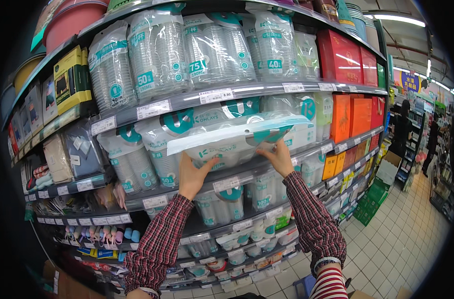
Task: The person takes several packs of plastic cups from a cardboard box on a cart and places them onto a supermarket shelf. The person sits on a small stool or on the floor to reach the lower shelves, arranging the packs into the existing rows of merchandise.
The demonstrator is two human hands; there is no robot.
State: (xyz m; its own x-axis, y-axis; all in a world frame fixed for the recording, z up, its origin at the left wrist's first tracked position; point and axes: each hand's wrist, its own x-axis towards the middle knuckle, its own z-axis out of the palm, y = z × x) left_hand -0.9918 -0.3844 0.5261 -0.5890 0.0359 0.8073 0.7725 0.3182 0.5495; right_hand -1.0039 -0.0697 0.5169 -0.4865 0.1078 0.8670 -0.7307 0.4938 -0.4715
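Both my hands grip a clear plastic pack of disposable cups (232,151) with teal printing and a pale sealed top edge. The pack is tilted, its top edge facing me, in front of the middle shelf. At its left end my left hand (192,175) has the thumb on the near face. My right hand (278,157) pinches the right end under the teal patch; its far fingers are hidden behind the pack. Left of it on the same shelf stand upright packs of plastic cups (129,160). Behind it is another cup pack (212,114).
Above runs a shelf edge (260,88) with price tags, bearing more cup packs (156,52). Red boxes (339,56) and orange boxes (340,117) fill the shelf's right end. Green cartons (372,202) stand on the tiled floor (376,243). Two people (401,129) are farther down the aisle.
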